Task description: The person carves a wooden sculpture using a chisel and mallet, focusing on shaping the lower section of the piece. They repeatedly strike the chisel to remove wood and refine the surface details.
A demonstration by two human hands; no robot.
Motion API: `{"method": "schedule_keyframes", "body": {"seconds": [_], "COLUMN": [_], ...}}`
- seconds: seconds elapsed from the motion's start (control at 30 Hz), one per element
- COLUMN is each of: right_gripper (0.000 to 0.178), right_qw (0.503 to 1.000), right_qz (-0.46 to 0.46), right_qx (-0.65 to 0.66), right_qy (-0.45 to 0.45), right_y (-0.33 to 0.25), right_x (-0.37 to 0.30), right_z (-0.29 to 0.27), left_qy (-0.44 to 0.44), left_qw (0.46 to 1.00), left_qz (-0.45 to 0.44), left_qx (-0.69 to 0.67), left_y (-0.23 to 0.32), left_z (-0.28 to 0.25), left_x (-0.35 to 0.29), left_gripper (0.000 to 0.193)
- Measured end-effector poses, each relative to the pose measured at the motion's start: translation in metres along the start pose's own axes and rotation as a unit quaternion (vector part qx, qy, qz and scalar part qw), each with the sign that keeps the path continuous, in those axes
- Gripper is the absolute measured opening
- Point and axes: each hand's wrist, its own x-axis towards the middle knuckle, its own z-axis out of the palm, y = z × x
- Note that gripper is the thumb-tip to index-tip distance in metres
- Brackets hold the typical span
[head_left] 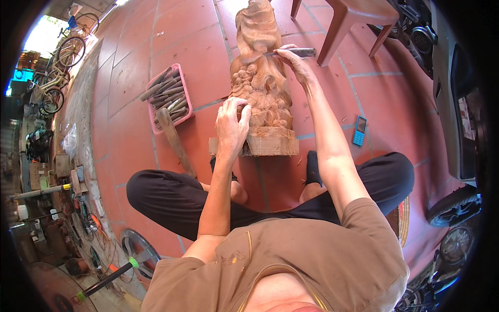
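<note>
A carved wooden statue (260, 88) stands on a square wooden base between my feet, its upper part draped in smooth folds and its lower part thick with knobbly carving. On its lower left side rests my left hand (232, 122), fingers curled against the wood and thumb set a little apart; the fingertips are partly hidden. My right hand (295, 61), at the statue's right side, pinches a chisel (302, 52) with a dark shaft. The chisel lies nearly level, its thin end pointing left at the wood.
To the left, a pink basket (190, 99) holds several dark carving tools, with a wooden mallet (174, 140) leaning at it. A blue phone (359, 131) lies on the red tiles at right. Beyond it stands a brown plastic chair (358, 13). Bicycles (71, 52) line the far left.
</note>
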Motion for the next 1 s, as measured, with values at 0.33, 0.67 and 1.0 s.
{"method": "schedule_keyframes", "body": {"seconds": [0.33, 0.67, 1.0], "right_gripper": [0.013, 0.013, 0.015], "right_qw": [0.990, 0.997, 0.995], "right_qz": [0.076, 0.044, 0.058], "right_qx": [-0.083, -0.044, -0.071], "right_qy": [-0.085, -0.037, -0.026], "right_y": [-0.025, -0.012, -0.023], "right_x": [-0.009, -0.017, -0.058], "right_z": [-0.001, 0.007, 0.010], "left_qy": [0.001, 0.009, 0.012], "left_qw": [1.000, 1.000, 1.000], "left_qz": [-0.002, 0.006, 0.003], "left_qx": [0.004, 0.016, 0.009], "left_y": [-0.007, -0.007, -0.008], "left_z": [-0.002, -0.003, -0.002], "left_x": [-0.002, -0.002, -0.001], "left_gripper": [0.015, 0.016, 0.015]}}
